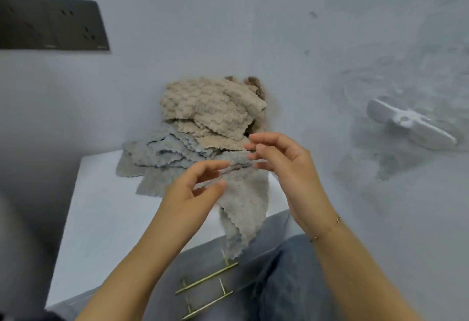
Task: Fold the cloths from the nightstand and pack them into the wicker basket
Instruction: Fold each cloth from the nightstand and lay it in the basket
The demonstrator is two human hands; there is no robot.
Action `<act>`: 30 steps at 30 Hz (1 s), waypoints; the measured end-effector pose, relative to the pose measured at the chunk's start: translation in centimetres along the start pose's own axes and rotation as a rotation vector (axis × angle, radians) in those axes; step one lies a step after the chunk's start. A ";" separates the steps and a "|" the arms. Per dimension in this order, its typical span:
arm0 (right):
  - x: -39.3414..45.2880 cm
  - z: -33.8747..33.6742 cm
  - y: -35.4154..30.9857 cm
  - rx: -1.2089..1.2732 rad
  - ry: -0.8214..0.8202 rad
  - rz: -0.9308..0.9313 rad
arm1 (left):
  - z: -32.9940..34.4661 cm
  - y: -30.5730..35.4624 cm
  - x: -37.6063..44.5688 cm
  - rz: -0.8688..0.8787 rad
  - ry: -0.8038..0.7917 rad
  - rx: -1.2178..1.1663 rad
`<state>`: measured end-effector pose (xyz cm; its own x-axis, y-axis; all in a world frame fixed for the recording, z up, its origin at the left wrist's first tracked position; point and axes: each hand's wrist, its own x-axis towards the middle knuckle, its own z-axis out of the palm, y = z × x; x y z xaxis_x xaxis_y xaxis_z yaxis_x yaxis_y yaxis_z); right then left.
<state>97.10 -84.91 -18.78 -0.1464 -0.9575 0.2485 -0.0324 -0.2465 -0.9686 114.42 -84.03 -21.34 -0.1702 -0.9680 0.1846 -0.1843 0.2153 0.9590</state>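
- My left grip [200, 188] and right grip [276, 160] pinch the top edge of a grey cloth [243, 214], which hangs over the white nightstand [101, 209].
- Beige and grey cloths [203, 122] lie heaped at its far edge, against the wall.

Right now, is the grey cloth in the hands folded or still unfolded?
Unfolded. The grey cloth hangs in one loose layer over the nightstand edge, its top edge pinched by the left hand and right hand.
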 end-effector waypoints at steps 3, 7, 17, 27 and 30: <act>3.9 1.6 1.4 -0.080 -0.061 -0.074 | -1.2 -0.8 1.6 -0.020 0.038 0.066; 8.1 2.6 4.1 -0.167 -0.086 -0.125 | -1.9 -1.3 5.1 -0.008 0.102 0.163; 11.1 1.3 7.1 0.153 0.201 -0.004 | -1.6 0.4 17.7 0.448 0.259 0.858; 11.4 1.2 7.3 0.263 0.224 0.042 | -2.2 0.5 21.9 0.398 0.105 0.852; 11.0 1.4 7.2 0.270 0.201 0.009 | -3.3 1.3 20.4 0.385 0.100 0.726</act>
<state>96.60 -97.47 -23.01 -0.3386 -0.9176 0.2081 0.2289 -0.2948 -0.9277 113.92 -103.89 -15.61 -0.2688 -0.8092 0.5225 -0.7159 0.5308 0.4537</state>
